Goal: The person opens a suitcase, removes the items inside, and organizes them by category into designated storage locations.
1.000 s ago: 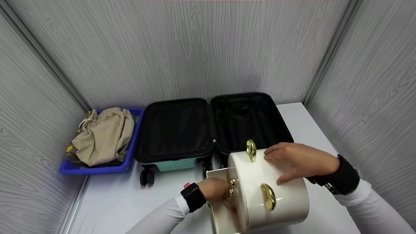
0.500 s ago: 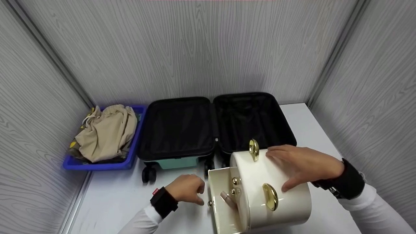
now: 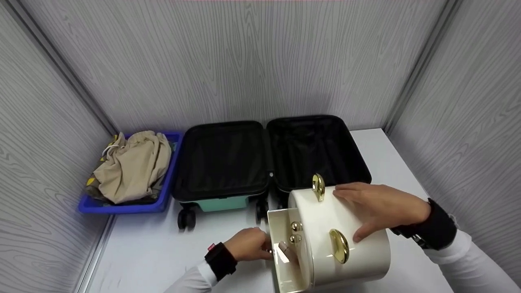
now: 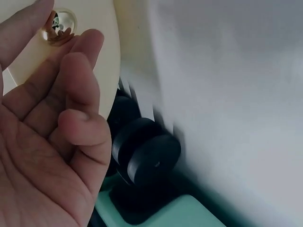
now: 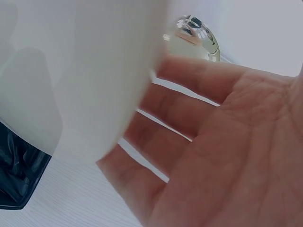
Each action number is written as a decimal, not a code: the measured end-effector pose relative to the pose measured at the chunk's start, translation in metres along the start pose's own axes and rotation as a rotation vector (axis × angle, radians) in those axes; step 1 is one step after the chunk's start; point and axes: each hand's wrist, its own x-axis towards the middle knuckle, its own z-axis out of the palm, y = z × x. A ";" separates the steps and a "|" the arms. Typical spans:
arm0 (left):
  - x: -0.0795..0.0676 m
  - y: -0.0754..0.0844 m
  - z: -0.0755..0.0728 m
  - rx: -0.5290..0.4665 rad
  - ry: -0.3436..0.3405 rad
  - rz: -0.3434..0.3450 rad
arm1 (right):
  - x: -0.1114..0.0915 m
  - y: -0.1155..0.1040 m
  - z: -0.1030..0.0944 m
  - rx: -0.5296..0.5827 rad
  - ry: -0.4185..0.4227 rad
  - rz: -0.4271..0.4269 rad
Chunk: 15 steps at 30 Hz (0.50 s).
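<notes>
In the head view a glossy white round-sided storage box (image 3: 358, 260) with gold handles (image 3: 339, 246) stands at the front. Its drawer (image 3: 281, 228) is pulled out to the left. Inside the drawer lies a small beige tube (image 3: 287, 252), partly hidden. My left hand (image 3: 249, 244) is at the drawer's front, thumb and fingers at its gold ball knob (image 4: 64, 21); the left wrist view shows the other fingers curled. On the box's top my right hand (image 3: 378, 203) rests with fingers spread; the right wrist view shows them laid along the white curved surface.
Behind the box an open suitcase (image 3: 224, 162) lies with black lining, a mint-green shell and black wheels (image 3: 186, 219). A blue basket (image 3: 122, 209) of folded clothes, with beige trousers (image 3: 132, 169) on top, stands at left. Grey wood-grain panels (image 3: 260, 61) enclose the white table.
My left hand came out of the drawer, drew back left, then returned to the knob. The drawer's front has shifted slightly right, toward the box. My right hand stays on the box.
</notes>
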 end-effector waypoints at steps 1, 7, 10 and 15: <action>0.003 0.001 0.001 0.001 0.006 0.014 | 0.000 0.000 0.000 0.004 -0.002 0.007; 0.024 0.012 0.008 0.011 0.008 0.059 | -0.002 -0.001 -0.001 0.023 -0.005 0.013; 0.035 0.019 0.011 0.038 -0.020 0.037 | -0.001 -0.001 -0.002 0.020 -0.007 0.001; 0.050 0.030 0.010 0.103 -0.062 -0.003 | 0.000 -0.001 -0.003 0.027 -0.013 -0.001</action>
